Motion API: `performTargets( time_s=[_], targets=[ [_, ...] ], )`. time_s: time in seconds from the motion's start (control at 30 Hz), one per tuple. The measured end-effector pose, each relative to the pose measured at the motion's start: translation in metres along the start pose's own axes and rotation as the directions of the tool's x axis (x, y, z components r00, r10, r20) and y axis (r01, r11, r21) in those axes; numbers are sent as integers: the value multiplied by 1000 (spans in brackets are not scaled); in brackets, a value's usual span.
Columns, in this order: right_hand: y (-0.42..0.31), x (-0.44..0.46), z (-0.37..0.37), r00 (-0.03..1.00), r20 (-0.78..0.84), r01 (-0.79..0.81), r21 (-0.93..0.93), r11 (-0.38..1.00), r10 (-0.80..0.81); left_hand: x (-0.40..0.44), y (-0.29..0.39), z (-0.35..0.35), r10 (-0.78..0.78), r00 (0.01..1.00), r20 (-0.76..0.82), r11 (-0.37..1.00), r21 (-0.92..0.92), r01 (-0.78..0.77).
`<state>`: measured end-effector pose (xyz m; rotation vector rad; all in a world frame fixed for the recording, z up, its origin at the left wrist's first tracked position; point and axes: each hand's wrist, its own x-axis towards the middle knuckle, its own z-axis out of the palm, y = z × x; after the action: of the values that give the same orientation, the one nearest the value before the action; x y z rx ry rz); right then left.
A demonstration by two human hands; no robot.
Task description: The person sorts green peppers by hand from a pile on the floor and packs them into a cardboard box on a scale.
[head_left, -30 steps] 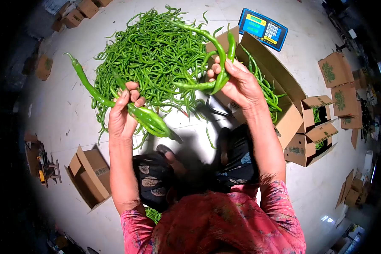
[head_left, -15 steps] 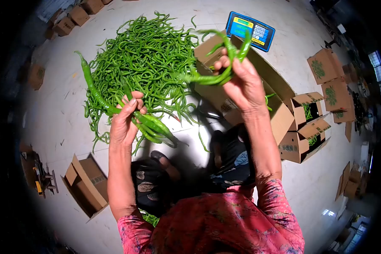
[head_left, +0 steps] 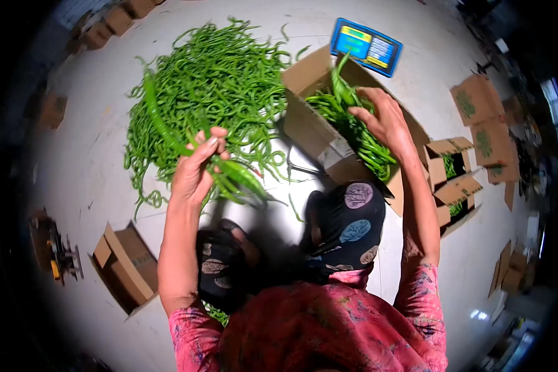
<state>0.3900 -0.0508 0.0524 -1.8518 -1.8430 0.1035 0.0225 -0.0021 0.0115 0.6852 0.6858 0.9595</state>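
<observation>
Several long green peppers (head_left: 242, 177) are gripped in my left hand (head_left: 198, 162), one of them pointing up and to the left. Beyond that hand a large heap of green peppers (head_left: 211, 80) lies on the floor. My right hand (head_left: 384, 118) is over the open cardboard box (head_left: 316, 133), its fingers apart and nothing held between them. Right beside its fingertips, green peppers (head_left: 344, 93) stick up from the box, and more peppers (head_left: 372, 158) fill the part of the box that shows.
A blue scale display (head_left: 367, 46) stands behind the box. Two smaller open boxes (head_left: 456, 180) with peppers are to the right, near stacked cartons (head_left: 480, 102). An open carton (head_left: 127, 266) lies at lower left. My knees (head_left: 347, 223) are close to the large box.
My right hand has moved right and down to the box and let go of its peppers. My left hand has shifted slightly right and up, still holding its bunch.
</observation>
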Motion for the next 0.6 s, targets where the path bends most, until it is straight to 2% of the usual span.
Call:
performTargets(
  time_s=[0.03, 0.13, 0.17, 0.2, 0.27, 0.33, 0.37, 0.4, 0.47, 0.5, 0.6],
  targets=[
    [-11, -4, 5, 999, -2, 37, 11, 999, -37, 0, 2, -1, -3, 1000, 29, 999, -44, 4],
    [-53, -9, 7, 978, 211, -75, 360, 930, -2, 3, 1, -5, 0, 995, 100, 984, -175, 18],
    [-68, -9, 7, 962, 255, -29, 447, 894, -97, 5, 1, -6, 3, 994, 109, 979, -203, 20],
    [-87, -10, 7, 911, 406, -184, 549, 815, -68, 5, 1, -7, -5, 994, 105, 972, -233, 30],
    [-100, -12, 30, 864, 461, -168, 640, 750, -201, 6, 2, -5, -7, 994, 106, 966, -256, 34],
    [-112, -12, 56, 759, 605, -335, 680, 652, -241, 9, 0, -9, -10, 996, 83, 964, -263, 31],
    [-119, -12, 67, 733, 630, -349, 672, 653, -255, 9, 0, -10, -8, 997, 76, 964, -265, 28],
    [-128, -14, 74, 750, 596, -334, 715, 614, -286, 9, 0, -10, -7, 998, 68, 963, -268, 25],
    [-142, -12, 81, 664, 676, -408, 686, 603, -319, 8, 0, -10, -4, 1000, 26, 967, -256, 11],
    [-144, -14, 92, 681, 609, -356, 760, 544, -406, 7, 1, -10, -10, 1000, 13, 965, -262, 13],
    [-146, -14, 104, 674, 644, -605, 762, 229, -363, 6, 6, -15, 18, 999, -35, 964, -266, -26]
  ],
)
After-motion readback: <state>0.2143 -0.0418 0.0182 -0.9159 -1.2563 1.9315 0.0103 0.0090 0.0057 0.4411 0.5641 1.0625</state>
